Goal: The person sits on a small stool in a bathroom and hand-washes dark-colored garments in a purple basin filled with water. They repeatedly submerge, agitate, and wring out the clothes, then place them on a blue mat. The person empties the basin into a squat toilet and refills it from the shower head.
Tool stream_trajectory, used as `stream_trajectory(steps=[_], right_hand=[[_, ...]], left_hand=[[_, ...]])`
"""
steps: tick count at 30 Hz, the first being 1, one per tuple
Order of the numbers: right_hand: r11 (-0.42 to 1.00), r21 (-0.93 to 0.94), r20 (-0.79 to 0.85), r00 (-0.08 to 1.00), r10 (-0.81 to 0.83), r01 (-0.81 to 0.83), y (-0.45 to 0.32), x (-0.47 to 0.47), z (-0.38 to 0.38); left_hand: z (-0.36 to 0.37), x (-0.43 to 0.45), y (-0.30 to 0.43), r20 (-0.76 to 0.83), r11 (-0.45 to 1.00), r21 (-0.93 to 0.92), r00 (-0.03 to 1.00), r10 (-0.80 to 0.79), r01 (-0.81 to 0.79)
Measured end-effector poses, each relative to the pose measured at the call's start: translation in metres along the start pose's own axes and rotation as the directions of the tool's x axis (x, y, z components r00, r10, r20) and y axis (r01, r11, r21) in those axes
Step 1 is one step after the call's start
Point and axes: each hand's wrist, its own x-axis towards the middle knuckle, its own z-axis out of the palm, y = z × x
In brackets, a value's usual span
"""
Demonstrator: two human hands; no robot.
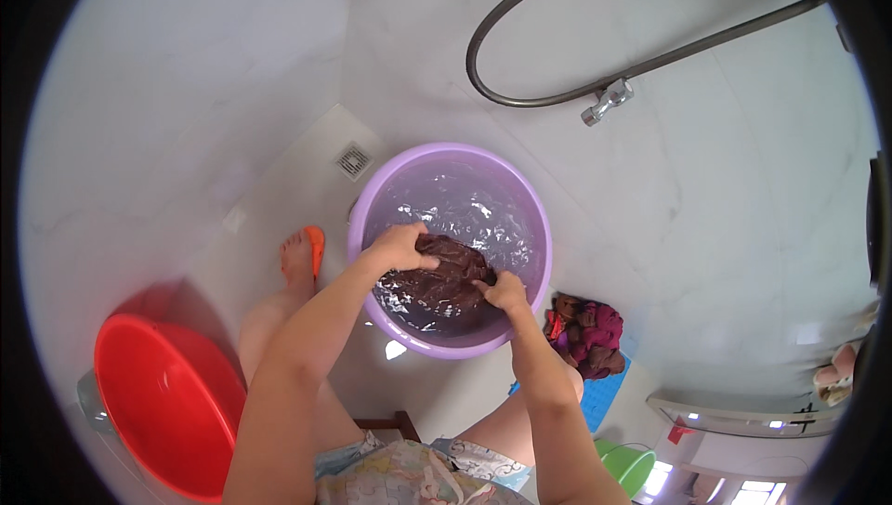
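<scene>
A purple plastic basin (pixel 451 350) full of water stands on the floor between my feet. In the water lies a dark brown wet cloth (pixel 446 278), partly under the surface. My left hand (pixel 404 248) grips its upper left edge, thumb on top and fingers around the side. At the cloth's right edge, my right hand (pixel 505 290) holds on with the thumb over it. The fingertips of both hands are partly hidden by cloth and water.
Right of the basin, crumpled brown and magenta cloths (pixel 591 334) lie on a blue mat (pixel 605 393). A red basin (pixel 164 393) leans at the left. A green bucket (pixel 627 467) stands lower right. A floor drain (pixel 353 161), shower hose (pixel 481 38) and wall valve (pixel 608 101) are beyond.
</scene>
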Motion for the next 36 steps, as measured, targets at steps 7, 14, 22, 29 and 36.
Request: stream_trajectory(steps=[7, 14, 22, 29, 36], right_hand=[[0.375, 0.898, -0.127, 0.952, -0.278, 0.23, 0.017, -0.055, -0.073], [-0.5, 0.853, -0.322, 0.906, -0.275, 0.151, -0.033, -0.066, -0.072], [0.756, 0.305, -0.666, 0.697, -0.265, 0.579, -0.159, -0.098, 0.036], [0.885, 0.464, -0.599, 0.747, 0.289, 0.03, -0.146, -0.005, -0.033], [0.904, 0.158, -0.793, 0.597, -0.124, 0.398, -0.195, -0.038, 0.03]], left_hand=[[-0.058, -0.025, 0.018, 0.084, 0.999, -0.048, 0.996, -0.003, 0.007], [-0.033, -0.017, 0.033, 0.094, -0.164, -0.977, 0.965, 0.244, 0.136], [0.052, 0.02, 0.021, 0.231, -0.353, -0.914, 0.972, -0.043, 0.201], [0.063, 0.022, 0.059, 0.309, -0.285, -0.92, 0.946, -0.099, 0.27], [0.058, 0.042, -0.008, 0.117, -0.259, -0.961, 0.99, -0.079, 0.093]])
